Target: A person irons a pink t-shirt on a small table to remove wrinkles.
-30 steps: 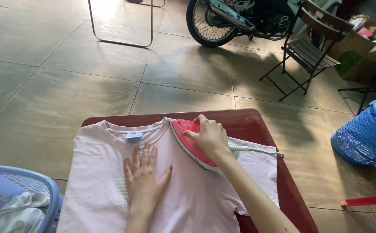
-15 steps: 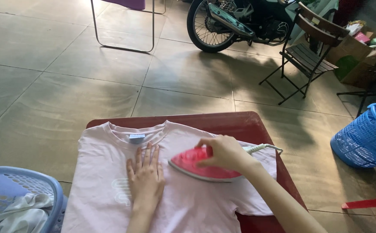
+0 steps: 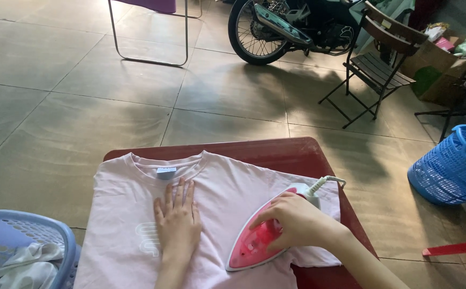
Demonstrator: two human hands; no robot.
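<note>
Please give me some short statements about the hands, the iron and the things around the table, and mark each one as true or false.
1. The right hand grips the pink iron. True.
2. The left hand lies flat on the pink T-shirt. True.
3. The iron rests on the T-shirt's collar. False: it sits lower, near the right side of the shirt by the sleeve.
4. The T-shirt lies on a red table. True.
5. The blue basket on the floor at the right stands upright. False: it lies tipped on its side.
6. The folding chair stands on the table. False: it stands on the tiled floor, beside a motorbike.
</note>
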